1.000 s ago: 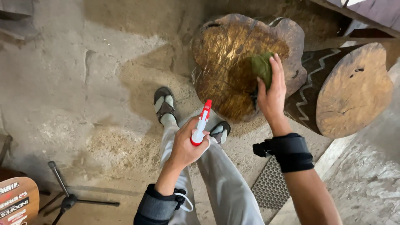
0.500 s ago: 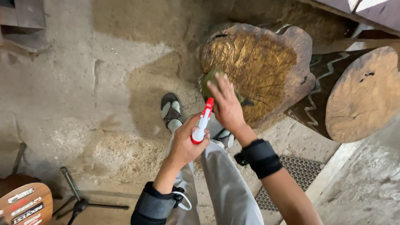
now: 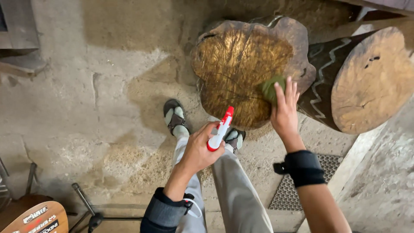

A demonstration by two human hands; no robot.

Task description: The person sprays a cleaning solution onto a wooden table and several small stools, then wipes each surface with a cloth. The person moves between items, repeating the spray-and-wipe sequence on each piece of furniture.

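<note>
We count two log stumps (image 3: 252,69), upper right; right hand (image 3: 285,113), fingers pressed together, flattens green pad (image 3: 269,88); left hand (image 3: 199,151) grips spray bottle (image 3: 220,129).

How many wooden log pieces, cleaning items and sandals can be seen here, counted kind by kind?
Wooden log pieces: 2, the glossy log slab that the right hand wipes, and the carved log beside it.
Cleaning items: 2, the green cloth under the right hand and the red-and-white spray bottle in the left hand.
Sandals: 2.
Total: 6
</note>
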